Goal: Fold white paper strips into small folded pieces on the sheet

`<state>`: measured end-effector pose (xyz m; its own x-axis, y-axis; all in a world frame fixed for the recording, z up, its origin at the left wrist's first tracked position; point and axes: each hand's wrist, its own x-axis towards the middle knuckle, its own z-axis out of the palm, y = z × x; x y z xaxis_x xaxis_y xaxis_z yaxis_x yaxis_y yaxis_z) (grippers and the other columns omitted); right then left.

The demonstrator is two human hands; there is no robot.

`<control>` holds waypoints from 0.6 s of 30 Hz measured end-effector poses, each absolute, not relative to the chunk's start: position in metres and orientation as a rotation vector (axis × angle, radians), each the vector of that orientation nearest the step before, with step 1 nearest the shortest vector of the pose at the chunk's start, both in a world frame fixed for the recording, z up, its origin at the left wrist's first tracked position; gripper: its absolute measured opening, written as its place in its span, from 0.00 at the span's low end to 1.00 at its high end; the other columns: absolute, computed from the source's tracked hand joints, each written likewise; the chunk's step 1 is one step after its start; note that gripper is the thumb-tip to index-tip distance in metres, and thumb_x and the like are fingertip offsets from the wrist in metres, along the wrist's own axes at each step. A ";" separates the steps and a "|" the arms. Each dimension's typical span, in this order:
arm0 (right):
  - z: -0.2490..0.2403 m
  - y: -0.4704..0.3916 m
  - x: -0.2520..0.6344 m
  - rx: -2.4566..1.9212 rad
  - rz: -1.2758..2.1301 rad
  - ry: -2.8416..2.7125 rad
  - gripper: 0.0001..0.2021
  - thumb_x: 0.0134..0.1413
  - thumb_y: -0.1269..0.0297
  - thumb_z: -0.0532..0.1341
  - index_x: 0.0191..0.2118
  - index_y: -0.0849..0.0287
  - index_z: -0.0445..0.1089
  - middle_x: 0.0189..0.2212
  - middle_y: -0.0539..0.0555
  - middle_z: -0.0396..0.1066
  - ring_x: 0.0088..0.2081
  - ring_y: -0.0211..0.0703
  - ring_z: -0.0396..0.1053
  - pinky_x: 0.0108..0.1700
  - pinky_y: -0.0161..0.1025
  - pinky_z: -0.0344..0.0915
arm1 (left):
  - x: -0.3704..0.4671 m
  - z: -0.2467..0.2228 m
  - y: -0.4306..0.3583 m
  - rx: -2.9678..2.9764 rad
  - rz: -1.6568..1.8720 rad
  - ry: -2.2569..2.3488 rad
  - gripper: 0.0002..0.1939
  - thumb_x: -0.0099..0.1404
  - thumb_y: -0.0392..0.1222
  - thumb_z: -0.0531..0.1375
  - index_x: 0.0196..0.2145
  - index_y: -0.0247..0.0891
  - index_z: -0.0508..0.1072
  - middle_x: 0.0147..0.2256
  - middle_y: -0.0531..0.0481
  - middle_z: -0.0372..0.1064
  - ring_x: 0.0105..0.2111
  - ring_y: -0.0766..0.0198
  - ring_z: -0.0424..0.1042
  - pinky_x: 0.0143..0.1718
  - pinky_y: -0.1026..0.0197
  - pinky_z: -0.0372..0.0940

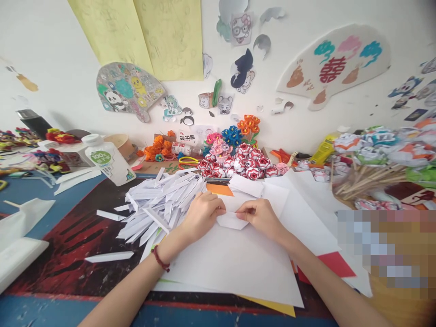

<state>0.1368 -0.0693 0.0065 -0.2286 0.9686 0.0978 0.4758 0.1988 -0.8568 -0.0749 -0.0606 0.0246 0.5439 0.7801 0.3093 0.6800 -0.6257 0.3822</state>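
Note:
Between my hands is a small folded piece of white paper (233, 221), held just above a large white sheet (238, 268). My left hand (203, 212) pinches its left end, and my right hand (260, 215) pinches its upper right edge. To the left of my left hand lies a heap of folded white paper strips (153, 206). Beyond my right hand rests a small stack of white paper (245, 185). An orange paper corner (220, 189) shows behind my left hand.
Red and white paper flowers (248, 161) stand along the back. A white bottle (108, 159) is at the back left. Wooden sticks with wrapped flower heads (369, 179) lie at the right. Loose folded strips (109, 257) lie on the dark mat (73, 254); red paper (337, 264) is at the right.

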 end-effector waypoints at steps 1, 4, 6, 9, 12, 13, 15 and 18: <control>0.007 -0.069 0.136 -1.344 0.942 -1.807 0.03 0.46 0.70 0.65 0.26 0.59 0.78 0.26 0.52 0.77 0.28 0.41 0.70 0.33 0.36 0.64 | -0.075 0.026 -0.062 2.571 0.678 1.234 0.07 0.66 0.36 0.56 0.30 0.38 0.71 0.30 0.51 0.71 0.35 0.62 0.65 0.37 0.57 0.51; 0.009 -0.071 0.134 -1.310 0.918 -1.824 0.03 0.47 0.70 0.65 0.27 0.59 0.77 0.26 0.51 0.77 0.27 0.40 0.69 0.32 0.36 0.63 | -0.072 0.028 -0.066 2.581 0.668 1.211 0.07 0.67 0.39 0.56 0.32 0.39 0.71 0.31 0.52 0.71 0.35 0.61 0.65 0.37 0.56 0.51; 0.011 -0.073 0.132 -1.265 0.906 -1.842 0.04 0.48 0.70 0.64 0.28 0.59 0.77 0.27 0.51 0.76 0.27 0.39 0.68 0.32 0.35 0.62 | -0.070 0.028 -0.069 2.576 0.664 1.182 0.07 0.67 0.40 0.55 0.33 0.40 0.71 0.32 0.52 0.71 0.36 0.61 0.65 0.37 0.56 0.51; 0.015 -0.077 0.129 -1.199 0.890 -1.870 0.05 0.50 0.69 0.63 0.29 0.59 0.77 0.27 0.51 0.75 0.28 0.39 0.67 0.31 0.35 0.62 | -0.066 0.029 -0.073 2.559 0.670 1.149 0.07 0.68 0.41 0.54 0.34 0.39 0.71 0.32 0.51 0.71 0.36 0.61 0.65 0.38 0.57 0.53; 0.016 -0.079 0.128 -1.173 0.875 -1.889 0.05 0.51 0.69 0.62 0.28 0.59 0.77 0.25 0.51 0.74 0.27 0.38 0.65 0.30 0.35 0.61 | -0.065 0.031 -0.076 2.563 0.652 1.142 0.07 0.67 0.38 0.53 0.34 0.39 0.70 0.32 0.51 0.71 0.36 0.61 0.65 0.38 0.58 0.53; 0.016 -0.080 0.128 -1.164 0.874 -1.893 0.06 0.51 0.69 0.62 0.27 0.59 0.76 0.24 0.51 0.73 0.26 0.38 0.65 0.30 0.36 0.61 | -0.064 0.032 -0.076 2.568 0.642 1.138 0.07 0.67 0.38 0.53 0.33 0.39 0.70 0.31 0.51 0.70 0.35 0.61 0.65 0.38 0.58 0.53; 0.016 -0.080 0.128 -1.140 0.884 -1.895 0.06 0.51 0.68 0.62 0.27 0.59 0.76 0.24 0.51 0.72 0.26 0.38 0.65 0.30 0.36 0.61 | -0.064 0.034 -0.077 2.579 0.630 1.123 0.07 0.66 0.37 0.53 0.33 0.39 0.70 0.31 0.51 0.70 0.35 0.61 0.65 0.38 0.58 0.53; 0.015 -0.080 0.129 -1.105 0.919 -1.890 0.06 0.50 0.67 0.63 0.27 0.59 0.77 0.24 0.52 0.72 0.26 0.38 0.65 0.30 0.36 0.62 | -0.065 0.036 -0.076 2.579 0.632 1.102 0.06 0.65 0.36 0.54 0.32 0.39 0.70 0.31 0.52 0.70 0.35 0.62 0.64 0.37 0.58 0.53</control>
